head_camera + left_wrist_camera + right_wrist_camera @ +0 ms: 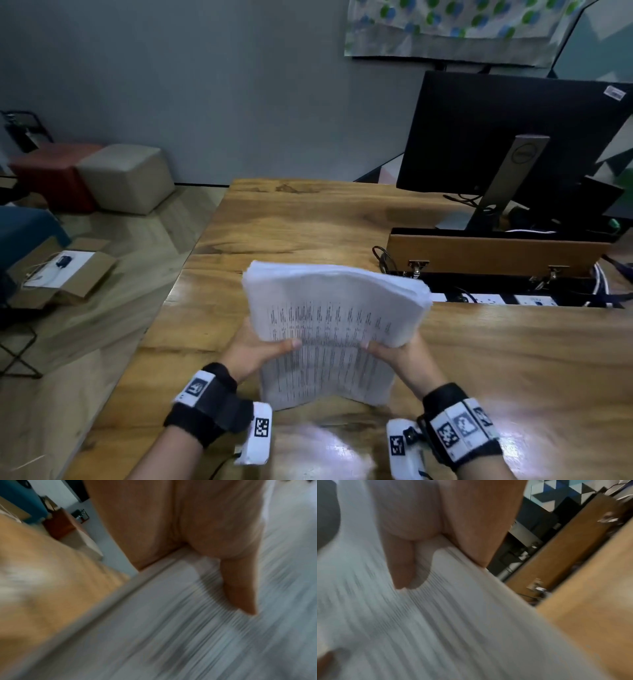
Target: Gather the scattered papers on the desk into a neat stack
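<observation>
A thick stack of printed papers (334,329) stands tilted on its near edge on the wooden desk (301,219), its top leaning away and curling over. My left hand (260,349) grips its left side with the thumb laid across the printed face. My right hand (394,349) grips the right side the same way. The left wrist view, blurred, shows my left hand (238,585) with its thumb on the papers (171,628). In the blurred right wrist view my right hand (404,566) has its thumb on the papers (436,622). The fingers behind the stack are hidden.
A black monitor (513,137) on a stand sits at the desk's back right. Behind a raised wooden flap (493,251) lies an open cable bay with a power strip (513,298). Left of the desk are stools (126,174) and a cardboard box (65,270) on the floor.
</observation>
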Demonstrator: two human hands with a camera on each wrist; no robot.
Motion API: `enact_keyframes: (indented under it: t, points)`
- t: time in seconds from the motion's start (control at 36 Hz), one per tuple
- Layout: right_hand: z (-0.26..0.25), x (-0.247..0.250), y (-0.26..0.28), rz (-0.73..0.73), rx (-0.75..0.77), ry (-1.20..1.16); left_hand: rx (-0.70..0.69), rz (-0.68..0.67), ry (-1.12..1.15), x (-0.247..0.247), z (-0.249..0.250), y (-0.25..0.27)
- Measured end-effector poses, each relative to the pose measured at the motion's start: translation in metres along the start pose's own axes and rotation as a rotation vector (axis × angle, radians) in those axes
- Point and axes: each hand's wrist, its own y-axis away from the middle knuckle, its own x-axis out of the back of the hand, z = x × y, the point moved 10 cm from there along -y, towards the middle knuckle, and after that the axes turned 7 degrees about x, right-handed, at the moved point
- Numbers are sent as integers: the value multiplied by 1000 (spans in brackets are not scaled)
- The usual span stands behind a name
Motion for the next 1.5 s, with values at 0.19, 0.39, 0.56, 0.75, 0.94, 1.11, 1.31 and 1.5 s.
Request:
enact_keyframes:
  t: [0.19, 0.39, 0.56, 0.75, 0.94, 1.11, 1.31, 1.5]
  points:
    - [-6, 5, 2, 47, 29, -24, -71, 72, -5, -1, 12, -1]
    - [-45, 15, 7, 59, 161, -141, -226, 40, 90, -6, 53, 17]
    - [89, -6, 17, -32, -268, -33, 207, 6, -72, -5, -76, -20]
    - [160, -1, 48, 99, -408, -42, 279, 97, -43, -1, -119, -22]
    - [190, -5, 52, 149, -478, -47, 302, 174, -184, 5, -160, -10]
    - [191, -11, 53, 133, -557, 47, 418, 175, -335, -1, -190, 15]
    - [208, -5, 74, 145, -791, -21, 500, 221, -285, 6, -216, 13]
    - [228, -11, 101, 192, -889, -171, 541, 202, -276, 1, -209, 22]
